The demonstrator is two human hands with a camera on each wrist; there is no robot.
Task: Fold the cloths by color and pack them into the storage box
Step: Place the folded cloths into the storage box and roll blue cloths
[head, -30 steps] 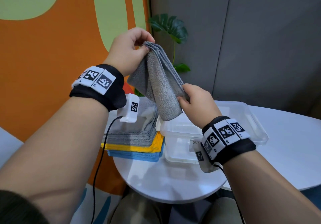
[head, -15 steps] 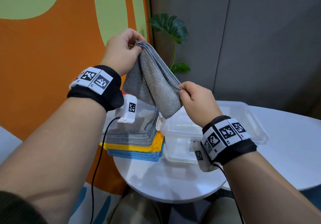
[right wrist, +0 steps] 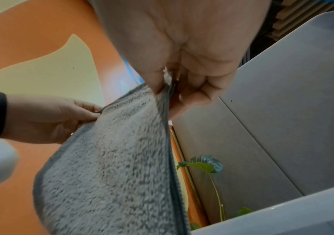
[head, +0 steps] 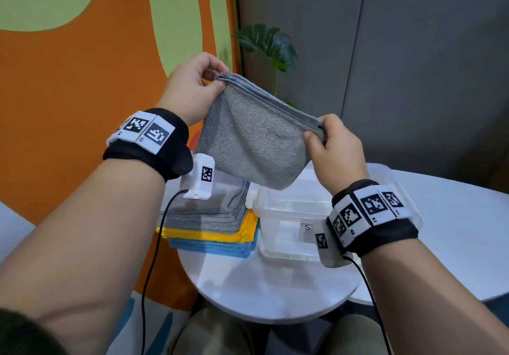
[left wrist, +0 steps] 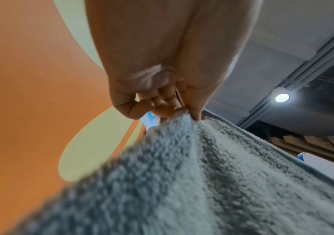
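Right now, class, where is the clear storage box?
In the head view the storage box sits on the white table, right of the cloth stack, below the held grey cloth.

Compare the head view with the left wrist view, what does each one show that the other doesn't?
Only the head view shows the right hand, the clear storage box, the stack of grey, yellow and blue cloths and the white table.

Only the left wrist view shows a lit ceiling lamp.

Both show the left hand pinching a top corner of the folded grey cloth against the orange and green wall.
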